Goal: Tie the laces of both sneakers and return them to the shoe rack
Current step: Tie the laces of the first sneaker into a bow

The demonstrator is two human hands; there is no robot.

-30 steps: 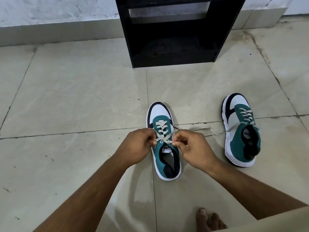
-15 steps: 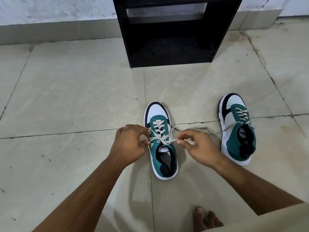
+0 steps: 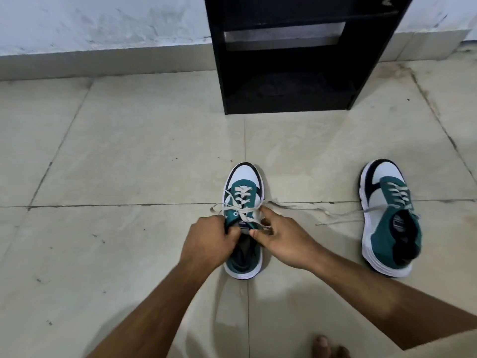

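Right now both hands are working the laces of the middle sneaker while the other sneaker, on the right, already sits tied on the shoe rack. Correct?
Not quite. The head view shows the right-hand sneaker on the floor tiles, laces loose and trailing, not on the shoe rack. Both the left hand and right hand do work the middle sneaker.

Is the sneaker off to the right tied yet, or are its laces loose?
Loose. The right sneaker has its laces trailing untied across the floor toward the other shoe.

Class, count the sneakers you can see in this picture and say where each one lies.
2. One sneaker lies on the floor between both hands, which work its laces. The other sneaker lies to the right, laces loose. The shoe rack shows none.
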